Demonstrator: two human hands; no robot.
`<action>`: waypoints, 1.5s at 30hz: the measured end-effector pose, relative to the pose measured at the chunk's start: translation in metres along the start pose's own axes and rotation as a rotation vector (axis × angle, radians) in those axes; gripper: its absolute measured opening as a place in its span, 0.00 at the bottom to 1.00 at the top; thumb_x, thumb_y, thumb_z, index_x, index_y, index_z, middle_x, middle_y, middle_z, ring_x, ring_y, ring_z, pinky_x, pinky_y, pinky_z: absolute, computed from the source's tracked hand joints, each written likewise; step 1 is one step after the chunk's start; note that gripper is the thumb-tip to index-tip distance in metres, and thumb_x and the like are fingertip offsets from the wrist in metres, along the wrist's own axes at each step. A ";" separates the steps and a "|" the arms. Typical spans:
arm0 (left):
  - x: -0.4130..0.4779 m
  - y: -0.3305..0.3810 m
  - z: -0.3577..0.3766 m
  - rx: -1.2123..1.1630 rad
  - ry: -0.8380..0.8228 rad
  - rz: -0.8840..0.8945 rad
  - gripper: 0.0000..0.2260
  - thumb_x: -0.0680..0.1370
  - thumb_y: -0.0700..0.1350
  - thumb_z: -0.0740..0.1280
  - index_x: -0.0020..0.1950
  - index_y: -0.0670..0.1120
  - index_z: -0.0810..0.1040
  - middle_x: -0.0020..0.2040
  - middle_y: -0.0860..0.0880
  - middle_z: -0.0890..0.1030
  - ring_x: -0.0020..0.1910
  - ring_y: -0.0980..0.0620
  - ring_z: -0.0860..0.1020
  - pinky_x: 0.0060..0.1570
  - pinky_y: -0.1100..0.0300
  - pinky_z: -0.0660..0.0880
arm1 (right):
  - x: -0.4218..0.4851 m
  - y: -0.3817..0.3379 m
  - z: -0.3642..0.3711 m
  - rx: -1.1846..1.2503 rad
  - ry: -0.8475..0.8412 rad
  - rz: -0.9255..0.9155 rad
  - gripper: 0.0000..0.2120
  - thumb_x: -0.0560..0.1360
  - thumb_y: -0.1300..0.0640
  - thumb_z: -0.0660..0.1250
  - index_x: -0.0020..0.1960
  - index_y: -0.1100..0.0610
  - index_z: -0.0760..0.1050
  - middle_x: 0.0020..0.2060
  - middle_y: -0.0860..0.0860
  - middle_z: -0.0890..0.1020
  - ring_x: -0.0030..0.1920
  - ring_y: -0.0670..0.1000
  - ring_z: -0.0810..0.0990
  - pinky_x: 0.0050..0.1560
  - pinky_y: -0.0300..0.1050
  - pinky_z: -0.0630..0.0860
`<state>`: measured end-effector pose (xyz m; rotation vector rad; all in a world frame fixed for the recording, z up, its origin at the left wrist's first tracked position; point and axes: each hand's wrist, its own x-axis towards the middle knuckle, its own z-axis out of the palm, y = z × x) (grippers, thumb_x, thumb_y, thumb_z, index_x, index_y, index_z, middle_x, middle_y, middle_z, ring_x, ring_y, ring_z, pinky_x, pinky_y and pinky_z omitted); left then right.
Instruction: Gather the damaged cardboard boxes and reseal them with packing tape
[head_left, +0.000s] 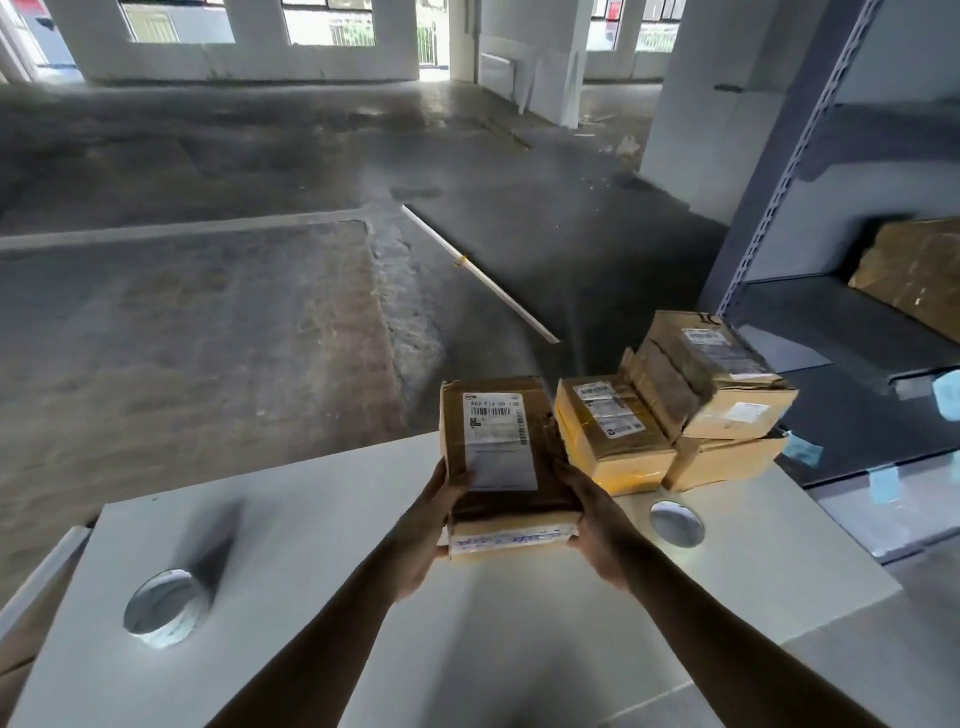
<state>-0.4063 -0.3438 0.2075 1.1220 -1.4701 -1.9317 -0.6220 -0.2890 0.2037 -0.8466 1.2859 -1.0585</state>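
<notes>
A bare warehouse or storage hall: a wide, stained concrete floor (208, 338) runs to far white walls with a row of windows (327, 23), broken by thick white pillars (691, 104). On the right stands a grey metal shelving rack (779, 197) with slotted uprights, a cardboard box (919, 270) on one shelf. Near, at a white table (311, 519), are taped cardboard parcels (711, 384) bearing barcode shipping labels

bare concrete hall, daylight from the far side
a stained grey floor (260, 322) runs to a white wall (234, 62) with windows (327, 23) and an open doorway (434, 36). a white pillar (675, 130) stands at right, grey metal shelving (810, 317) beside it. a white pipe (483, 275) lies on the floor. nearest, a white table (311, 571) with two round metal caps (166, 605).
</notes>
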 end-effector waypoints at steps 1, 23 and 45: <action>0.004 -0.001 0.002 -0.012 0.017 -0.001 0.27 0.73 0.68 0.60 0.72 0.68 0.63 0.64 0.57 0.79 0.62 0.51 0.79 0.62 0.43 0.75 | -0.001 0.000 0.001 0.001 0.019 -0.007 0.20 0.83 0.42 0.53 0.69 0.48 0.72 0.55 0.51 0.85 0.55 0.51 0.84 0.48 0.44 0.80; 0.184 0.045 0.133 0.004 0.067 0.010 0.26 0.77 0.69 0.53 0.68 0.58 0.73 0.61 0.54 0.82 0.58 0.53 0.82 0.57 0.54 0.77 | 0.067 -0.018 -0.164 -0.084 0.326 -0.158 0.11 0.84 0.48 0.56 0.65 0.43 0.68 0.55 0.39 0.75 0.49 0.33 0.78 0.44 0.28 0.75; 0.208 0.046 0.154 0.107 0.172 -0.074 0.14 0.83 0.62 0.50 0.60 0.62 0.71 0.61 0.64 0.75 0.58 0.64 0.75 0.65 0.54 0.67 | 0.075 0.010 -0.192 -0.235 0.486 -0.190 0.18 0.80 0.43 0.63 0.66 0.49 0.70 0.60 0.45 0.79 0.59 0.44 0.78 0.56 0.39 0.77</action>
